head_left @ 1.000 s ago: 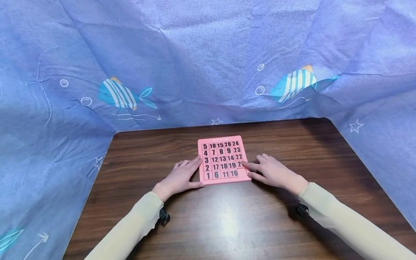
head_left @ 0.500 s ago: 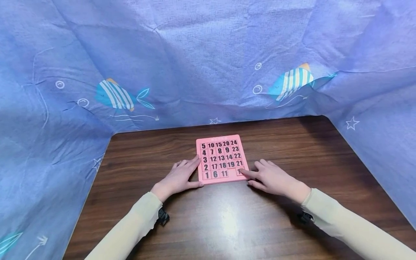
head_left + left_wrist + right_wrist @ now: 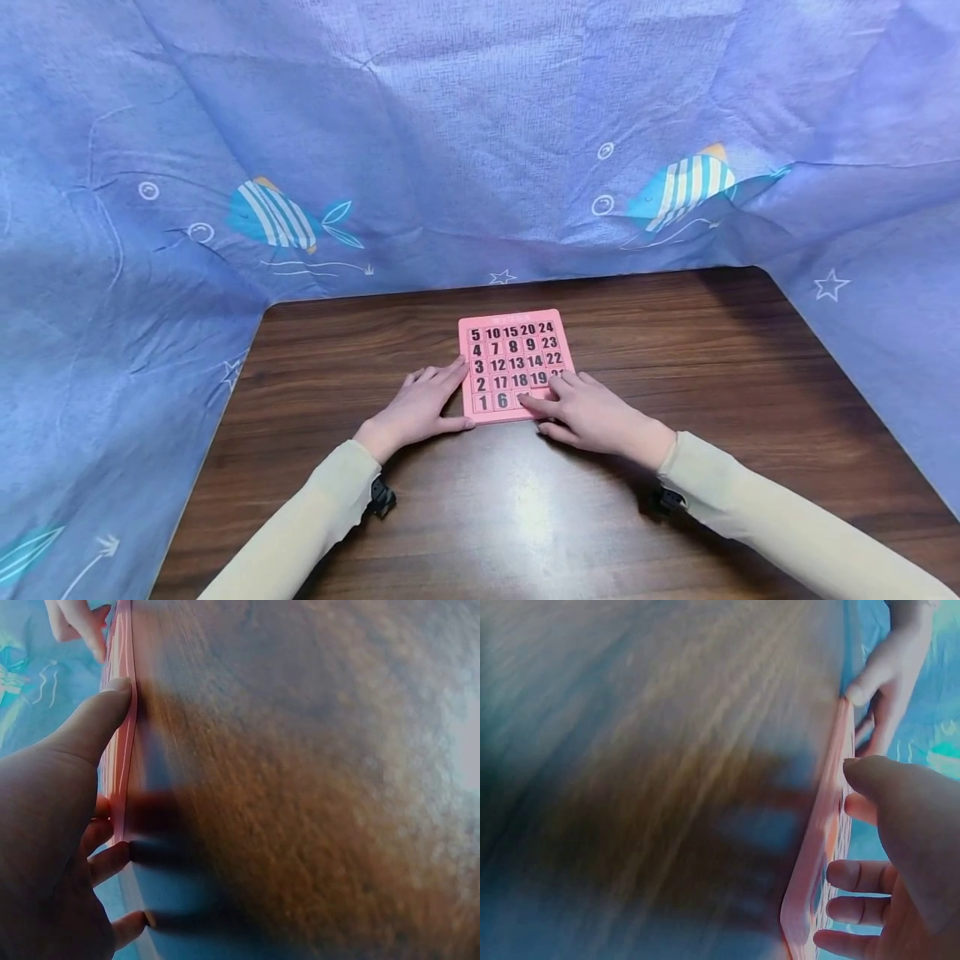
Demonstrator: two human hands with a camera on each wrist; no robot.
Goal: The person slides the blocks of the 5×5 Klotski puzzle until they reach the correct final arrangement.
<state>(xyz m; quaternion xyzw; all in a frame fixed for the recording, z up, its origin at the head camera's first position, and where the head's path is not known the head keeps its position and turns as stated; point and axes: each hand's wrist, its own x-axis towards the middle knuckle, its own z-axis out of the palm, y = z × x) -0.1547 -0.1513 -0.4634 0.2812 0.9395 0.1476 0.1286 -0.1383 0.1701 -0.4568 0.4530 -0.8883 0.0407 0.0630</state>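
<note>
A pink number slide puzzle (image 3: 510,317) lies flat on the table in the head view, with black numbers on its tiles. My left hand (image 3: 416,412) steadies its left side, fingertips at the left edge and thumb at the near left corner. In the left wrist view the thumb (image 3: 97,716) presses the puzzle's side. My right hand (image 3: 600,417) reaches over the near right part, its index fingertip touching the bottom row just right of the 6 tile (image 3: 502,401). That hand hides the tiles at the right of this row and part of the 21.
The puzzle stands on a dark brown wooden table (image 3: 360,333). Behind and beside the table hangs a blue cloth (image 3: 480,125) printed with striped fish. A small black device (image 3: 382,497) is strapped at the left wrist, another (image 3: 670,500) at the right.
The 16 tile slid right into the bottom right corner under my right index finger. Then the right hand moved left along the bottom row to the 11 tile's place. The left hand stayed put.
</note>
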